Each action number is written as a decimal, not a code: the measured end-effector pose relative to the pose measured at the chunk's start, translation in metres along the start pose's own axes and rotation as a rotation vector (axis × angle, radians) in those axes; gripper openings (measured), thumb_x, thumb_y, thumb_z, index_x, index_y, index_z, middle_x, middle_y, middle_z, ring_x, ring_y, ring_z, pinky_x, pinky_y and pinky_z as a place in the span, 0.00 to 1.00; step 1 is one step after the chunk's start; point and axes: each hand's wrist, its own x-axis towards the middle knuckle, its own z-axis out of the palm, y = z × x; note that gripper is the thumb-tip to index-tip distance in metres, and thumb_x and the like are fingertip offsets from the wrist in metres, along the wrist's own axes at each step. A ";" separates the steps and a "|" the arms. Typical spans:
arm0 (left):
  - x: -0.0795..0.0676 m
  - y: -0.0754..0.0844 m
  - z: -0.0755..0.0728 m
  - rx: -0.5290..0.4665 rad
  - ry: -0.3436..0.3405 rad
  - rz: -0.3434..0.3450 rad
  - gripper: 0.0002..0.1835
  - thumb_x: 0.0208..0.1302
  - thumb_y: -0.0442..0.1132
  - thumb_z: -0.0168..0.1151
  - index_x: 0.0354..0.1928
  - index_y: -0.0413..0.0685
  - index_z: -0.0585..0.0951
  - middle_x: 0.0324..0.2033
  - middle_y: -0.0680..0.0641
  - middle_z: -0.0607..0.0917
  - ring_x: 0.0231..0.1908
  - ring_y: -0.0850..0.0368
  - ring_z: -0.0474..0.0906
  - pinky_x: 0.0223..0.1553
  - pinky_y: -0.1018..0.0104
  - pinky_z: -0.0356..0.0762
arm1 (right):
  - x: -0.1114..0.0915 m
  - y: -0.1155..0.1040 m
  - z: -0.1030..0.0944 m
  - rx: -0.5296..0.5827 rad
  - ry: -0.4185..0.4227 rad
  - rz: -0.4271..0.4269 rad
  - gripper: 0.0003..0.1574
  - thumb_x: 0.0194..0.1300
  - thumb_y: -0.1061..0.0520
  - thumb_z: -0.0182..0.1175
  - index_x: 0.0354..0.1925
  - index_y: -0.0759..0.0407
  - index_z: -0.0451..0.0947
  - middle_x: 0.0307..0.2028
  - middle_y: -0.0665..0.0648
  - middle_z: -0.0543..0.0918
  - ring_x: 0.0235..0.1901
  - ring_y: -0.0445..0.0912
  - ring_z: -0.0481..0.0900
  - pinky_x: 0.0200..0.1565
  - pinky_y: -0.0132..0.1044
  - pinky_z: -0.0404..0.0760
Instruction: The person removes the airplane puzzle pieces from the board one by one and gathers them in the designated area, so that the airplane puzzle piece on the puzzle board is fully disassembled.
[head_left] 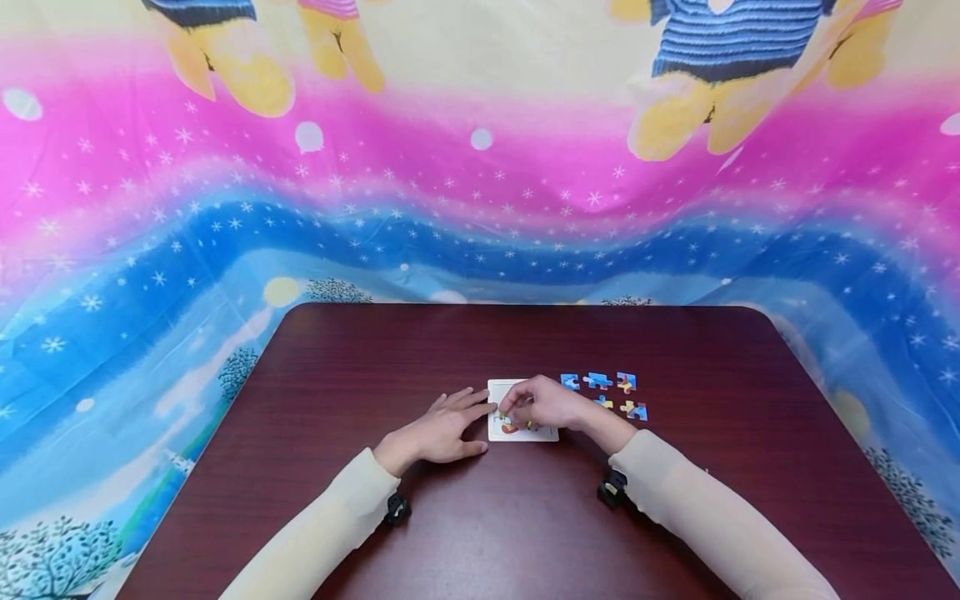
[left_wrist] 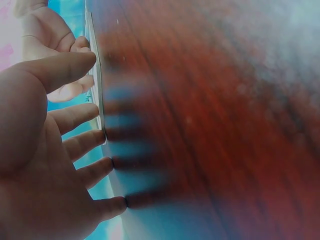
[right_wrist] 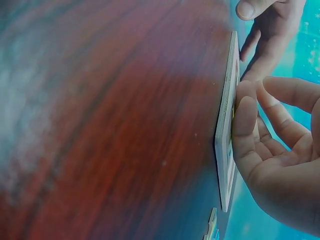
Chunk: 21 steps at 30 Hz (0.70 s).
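Observation:
A small white-framed puzzle board (head_left: 551,435) with a colourful picture lies on the table. My left hand (head_left: 444,429) is spread flat at its left side, fingertips at the board's edge; in the left wrist view the fingers (left_wrist: 90,175) are straight and apart. Over the board, my right hand (head_left: 551,404) has bent fingers, their tips down at the picture. In the right wrist view, thumb and index fingertip come together just above the board (right_wrist: 226,145). I cannot tell whether a piece is between them. Part of the picture is hidden under this hand.
Right of the board lie several loose jigsaw pieces (head_left: 597,381) in two rows, blue, yellow and red; the right wrist partly covers the lower row. The dark wooden table (head_left: 360,358) reaches back to a bright patterned cloth (head_left: 480,200). A black wrist camera (head_left: 612,488) sits under the right cuff.

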 end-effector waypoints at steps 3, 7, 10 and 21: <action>0.000 0.000 0.000 0.001 -0.004 -0.002 0.35 0.69 0.53 0.60 0.75 0.56 0.65 0.78 0.47 0.59 0.79 0.42 0.48 0.73 0.33 0.50 | 0.000 0.001 0.000 0.006 -0.005 0.010 0.11 0.65 0.64 0.61 0.46 0.59 0.85 0.38 0.55 0.88 0.30 0.44 0.81 0.30 0.37 0.80; 0.000 0.000 0.001 0.008 -0.009 -0.004 0.35 0.69 0.54 0.60 0.75 0.57 0.64 0.78 0.48 0.59 0.79 0.42 0.48 0.73 0.33 0.50 | 0.000 0.001 0.000 0.027 -0.017 0.013 0.13 0.65 0.65 0.59 0.47 0.60 0.84 0.40 0.57 0.87 0.31 0.43 0.81 0.30 0.37 0.79; 0.000 -0.001 0.001 0.011 -0.014 -0.007 0.36 0.69 0.54 0.60 0.76 0.57 0.64 0.78 0.48 0.58 0.79 0.43 0.47 0.74 0.34 0.50 | 0.001 0.002 -0.001 0.043 -0.022 0.014 0.14 0.65 0.65 0.57 0.48 0.61 0.83 0.40 0.58 0.87 0.31 0.43 0.81 0.30 0.37 0.78; 0.000 0.000 0.000 0.014 -0.016 -0.010 0.36 0.69 0.54 0.60 0.76 0.57 0.63 0.78 0.47 0.58 0.79 0.42 0.47 0.74 0.34 0.48 | 0.000 -0.002 -0.001 0.101 -0.024 0.046 0.15 0.70 0.64 0.55 0.53 0.61 0.81 0.42 0.59 0.85 0.27 0.45 0.78 0.28 0.36 0.74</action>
